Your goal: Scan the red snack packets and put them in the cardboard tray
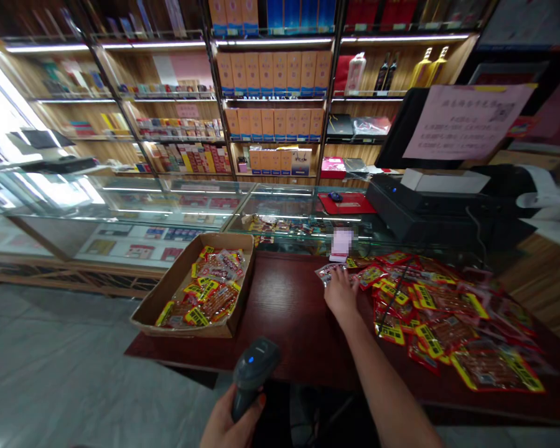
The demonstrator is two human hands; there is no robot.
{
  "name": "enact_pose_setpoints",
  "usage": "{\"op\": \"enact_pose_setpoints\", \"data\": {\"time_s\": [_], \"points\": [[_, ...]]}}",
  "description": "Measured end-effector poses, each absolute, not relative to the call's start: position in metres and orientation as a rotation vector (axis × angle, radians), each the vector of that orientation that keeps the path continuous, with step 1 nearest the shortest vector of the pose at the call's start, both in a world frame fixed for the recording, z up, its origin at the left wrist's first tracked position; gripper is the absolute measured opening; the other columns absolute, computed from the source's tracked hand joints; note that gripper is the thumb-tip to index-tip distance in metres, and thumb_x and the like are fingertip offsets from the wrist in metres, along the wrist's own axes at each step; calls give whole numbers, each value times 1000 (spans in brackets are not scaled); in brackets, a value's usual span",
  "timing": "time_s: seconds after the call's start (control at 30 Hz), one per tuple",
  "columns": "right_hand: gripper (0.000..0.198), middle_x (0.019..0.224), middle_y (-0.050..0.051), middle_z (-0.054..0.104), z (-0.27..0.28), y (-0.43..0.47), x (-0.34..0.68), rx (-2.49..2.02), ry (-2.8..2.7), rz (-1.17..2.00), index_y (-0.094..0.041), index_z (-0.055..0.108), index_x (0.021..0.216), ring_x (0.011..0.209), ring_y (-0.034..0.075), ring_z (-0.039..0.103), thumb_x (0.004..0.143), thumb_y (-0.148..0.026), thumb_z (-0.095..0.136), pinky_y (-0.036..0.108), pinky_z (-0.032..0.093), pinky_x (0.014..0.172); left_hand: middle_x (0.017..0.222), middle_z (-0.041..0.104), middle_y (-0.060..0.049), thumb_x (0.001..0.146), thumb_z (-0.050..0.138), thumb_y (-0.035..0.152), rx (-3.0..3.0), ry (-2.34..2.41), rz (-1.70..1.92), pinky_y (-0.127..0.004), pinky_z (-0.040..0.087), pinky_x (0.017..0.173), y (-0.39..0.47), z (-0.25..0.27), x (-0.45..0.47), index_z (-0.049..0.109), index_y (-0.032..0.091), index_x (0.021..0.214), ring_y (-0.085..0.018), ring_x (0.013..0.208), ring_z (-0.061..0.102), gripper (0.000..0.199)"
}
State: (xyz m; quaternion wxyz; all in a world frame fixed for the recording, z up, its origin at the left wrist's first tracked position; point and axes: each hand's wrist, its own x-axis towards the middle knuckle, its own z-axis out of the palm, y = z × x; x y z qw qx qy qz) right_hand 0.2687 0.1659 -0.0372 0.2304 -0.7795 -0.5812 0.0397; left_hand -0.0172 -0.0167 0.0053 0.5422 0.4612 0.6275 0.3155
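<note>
My left hand (pixel 232 418) is wrapped round the handle of a dark grey barcode scanner (pixel 257 359), held low in front of the table's near edge, with a blue light on its top. On the dark red table (pixel 284 305), my right hand (pixel 341 296) reaches forward, its fingers closed on a clear-and-silver snack packet (pixel 325 272). To the right of that hand spreads a loose pile of red and yellow snack packets (pixel 448 323). A shallow cardboard box (pixel 248 274) at the table's left holds several similar packets.
Behind the table stands a glass display counter (pixel 182 199), with a red folder (pixel 348 203) on top. A black monitor bearing a paper notice (pixel 466 121) rises at right, above a black machine (pixel 415 208). Shelves of boxed goods (pixel 275 74) line the back wall. A thin dark cable (pixel 394 297) crosses the pile.
</note>
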Motion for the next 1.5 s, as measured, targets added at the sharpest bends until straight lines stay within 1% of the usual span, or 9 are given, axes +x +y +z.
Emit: {"op": "enact_pose_setpoints", "data": {"time_s": [0.13, 0.27, 0.33, 0.43, 0.6, 0.73, 0.8, 1.03, 1.5], "points": [[49, 146, 24, 52, -60, 130, 280, -2274, -1692, -52, -9, 54, 139, 134, 34, 49, 92, -11, 39, 72, -7, 115, 45, 41, 11, 69, 64, 80, 1131, 1434, 696, -19, 28, 38, -11, 4, -9, 63, 15, 94, -8, 37, 37, 69], [38, 139, 19, 58, -61, 92, 240, -2171, -1791, -98, -18, 65, 126, 127, 34, 52, 92, -19, 47, 71, -10, 113, 46, 42, 11, 70, 64, 78, 1149, 1413, 684, -19, 31, 38, -8, 5, 2, 62, 15, 95, -8, 37, 37, 68], [31, 131, 15, 63, -54, 82, 229, -2092, -1827, -64, -22, 69, 117, 123, 32, 54, 93, -23, 49, 69, -4, 115, 47, 41, 11, 71, 64, 77, 1164, 1407, 674, -19, 32, 38, -8, 6, 4, 62, 15, 95, -8, 37, 37, 67], [28, 124, 11, 66, -43, 85, 234, -2059, -1787, -1, -24, 67, 116, 117, 28, 57, 95, -26, 49, 59, 18, 115, 47, 40, 12, 70, 63, 78, 1171, 1413, 655, -19, 31, 37, -9, 5, 3, 61, 14, 96, -8, 37, 36, 69], [31, 136, 18, 60, -50, 106, 266, -2165, -1675, 92, -17, 65, 117, 129, 35, 51, 88, -29, 61, 54, 35, 106, 45, 39, 13, 71, 63, 77, 1146, 1454, 661, -19, 29, 37, -13, 5, -3, 60, 13, 101, -8, 37, 37, 71], [16, 107, 7, 73, -59, 104, 275, -1943, -1608, 420, -23, 64, 100, 103, 25, 68, 85, -26, 60, 38, 48, 89, 44, 40, 13, 73, 65, 73, 1134, 1453, 695, -19, 29, 38, -15, 7, -5, 57, 15, 102, -8, 36, 37, 65], [15, 98, 3, 74, -61, 99, 274, -1813, -1531, 597, -26, 63, 99, 93, 22, 71, 85, -26, 57, 33, 51, 83, 43, 40, 13, 74, 64, 72, 1149, 1459, 720, -18, 28, 38, -15, 8, -4, 57, 16, 98, -8, 35, 36, 61], [19, 99, 5, 76, -63, 89, 270, -1676, -1417, 889, -24, 65, 97, 94, 23, 71, 80, -29, 59, 33, 52, 85, 45, 40, 12, 75, 62, 72, 1184, 1452, 693, -19, 31, 38, -13, 10, -5, 58, 15, 93, -8, 37, 38, 60], [18, 93, 2, 76, -38, 76, 267, -1606, -1480, 1036, -23, 67, 94, 87, 21, 69, 78, -27, 59, 30, 49, 78, 48, 38, 12, 75, 63, 73, 1175, 1438, 737, -18, 29, 37, -14, 15, 1, 59, 16, 91, -7, 38, 34, 59]]}}
